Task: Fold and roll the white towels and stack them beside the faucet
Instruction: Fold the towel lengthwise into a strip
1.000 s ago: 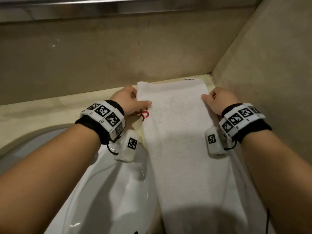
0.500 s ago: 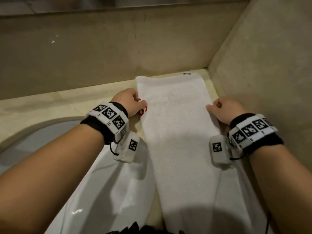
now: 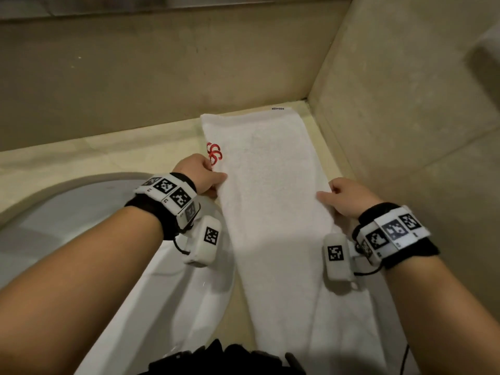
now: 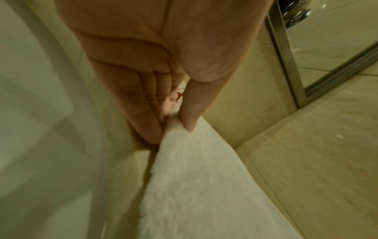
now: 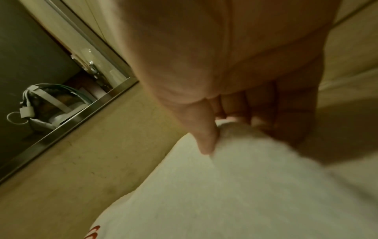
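Note:
A long white towel (image 3: 273, 201) folded into a narrow strip lies on the beige counter, running from the back wall toward me. A red embroidered logo (image 3: 213, 154) shows near its left edge. My left hand (image 3: 201, 175) pinches the towel's left edge (image 4: 180, 129), thumb on top and fingers underneath. Opposite it, my right hand (image 3: 342, 197) pinches the right edge (image 5: 229, 134) in the same way. No faucet shows in the head view.
The white sink basin (image 3: 113, 266) lies at the left, beside the towel. A beige back wall (image 3: 162, 77) and side wall (image 3: 405, 117) close in the corner. A mirror frame (image 4: 286, 56) stands above the counter (image 3: 81, 158).
Both hands have slid along the towel's edges toward me, away from the back wall. The red logo, earlier under the left hand, is now uncovered.

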A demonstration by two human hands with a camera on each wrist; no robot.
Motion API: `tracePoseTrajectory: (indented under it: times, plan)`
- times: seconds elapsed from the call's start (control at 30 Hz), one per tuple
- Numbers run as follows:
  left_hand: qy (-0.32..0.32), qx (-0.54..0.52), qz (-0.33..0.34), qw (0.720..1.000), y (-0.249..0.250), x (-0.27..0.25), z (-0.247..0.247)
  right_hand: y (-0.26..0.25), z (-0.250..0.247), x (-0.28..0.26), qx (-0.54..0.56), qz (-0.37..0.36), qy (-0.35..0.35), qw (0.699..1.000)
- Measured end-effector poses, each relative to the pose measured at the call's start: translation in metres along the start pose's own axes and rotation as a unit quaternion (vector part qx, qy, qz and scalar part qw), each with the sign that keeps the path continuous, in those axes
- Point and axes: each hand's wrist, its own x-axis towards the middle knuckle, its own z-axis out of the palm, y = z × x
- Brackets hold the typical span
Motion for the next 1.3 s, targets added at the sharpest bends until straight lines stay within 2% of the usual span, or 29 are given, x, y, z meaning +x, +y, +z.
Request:
tracePoseTrajectory:
  times: [0.07, 0.17, 0.3, 0.37, 0.43, 0.47, 0.5, 0.6, 0.7, 0.77, 0.83, 0.87, 0.93, 1.0, 1.1, 1.17, 1.2, 1.23, 1.27, 1.3]
  plan:
    - [0.007, -0.013, -0.004, 1.0, -0.002, -0.004, 0.004, 0.002, 0.002, -0.001, -0.012, 0.003, 0.042, 0.999]
    - [0.009, -0.066, -0.014, 0.998, -0.001, -0.008, 0.007, 0.001, 0.004, 0.0, -0.032, 0.046, 0.12, 0.991]
    - [0.003, -0.072, -0.013, 0.997, 0.001, -0.021, 0.013, 0.006, 0.011, -0.005, 0.033, 0.047, 0.113, 0.992]
    - [-0.019, -0.085, -0.023, 0.996, 0.0, -0.03, 0.021, 0.015, 0.013, -0.01, 0.175, 0.032, 0.117, 0.977]
    - [-0.046, -0.095, -0.037, 0.994, -0.004, -0.037, 0.031, 0.02, 0.018, -0.021, 0.4, 0.051, 0.074, 0.912]
    - [-0.051, -0.094, -0.04, 0.993, -0.005, -0.041, 0.035, 0.023, 0.022, -0.025, 0.452, 0.052, 0.053, 0.889]
    - [-0.047, -0.093, -0.036, 0.994, -0.006, -0.043, 0.038, 0.027, 0.025, -0.03, 0.448, 0.034, 0.032, 0.893]
    - [-0.029, -0.1, -0.037, 0.994, -0.008, -0.044, 0.034, 0.034, 0.024, -0.038, 0.318, -0.074, -0.012, 0.945]
    - [-0.027, -0.124, -0.055, 0.99, -0.013, -0.044, 0.026, 0.028, 0.023, -0.041, 0.302, -0.125, -0.05, 0.944]
    - [-0.028, -0.147, -0.059, 0.987, -0.015, -0.047, 0.024, 0.021, 0.027, -0.045, 0.384, -0.116, -0.052, 0.915]
    - [-0.022, -0.158, -0.059, 0.985, -0.015, -0.049, 0.025, 0.021, 0.03, -0.045, 0.471, -0.069, -0.014, 0.88]
    - [-0.021, -0.161, -0.059, 0.985, -0.014, -0.05, 0.026, 0.023, 0.029, -0.043, 0.44, -0.029, 0.04, 0.897]
    - [-0.022, -0.164, -0.058, 0.984, -0.014, -0.05, 0.027, 0.031, 0.026, -0.038, 0.226, 0.05, 0.143, 0.962]
    - [-0.021, -0.162, -0.061, 0.985, -0.014, -0.051, 0.028, 0.036, 0.028, -0.038, 0.072, 0.08, 0.139, 0.984]
    - [-0.017, -0.163, -0.06, 0.985, -0.014, -0.053, 0.03, 0.039, 0.036, -0.037, 0.063, 0.043, 0.122, 0.99]
    - [-0.032, -0.157, -0.059, 0.985, -0.016, -0.058, 0.033, 0.041, 0.037, -0.041, 0.215, 0.007, 0.134, 0.967]
    - [-0.048, -0.158, -0.06, 0.984, -0.017, -0.061, 0.036, 0.042, 0.037, -0.046, 0.341, 0.011, 0.122, 0.932]
    - [-0.065, -0.165, -0.063, 0.982, -0.019, -0.066, 0.04, 0.045, 0.037, -0.052, 0.465, 0.023, 0.095, 0.88]
    - [-0.08, -0.171, -0.066, 0.98, -0.02, -0.071, 0.043, 0.05, 0.039, -0.057, 0.543, 0.02, 0.067, 0.837]
    - [-0.092, -0.173, -0.066, 0.978, -0.021, -0.076, 0.047, 0.054, 0.04, -0.063, 0.56, 0.002, 0.032, 0.828]
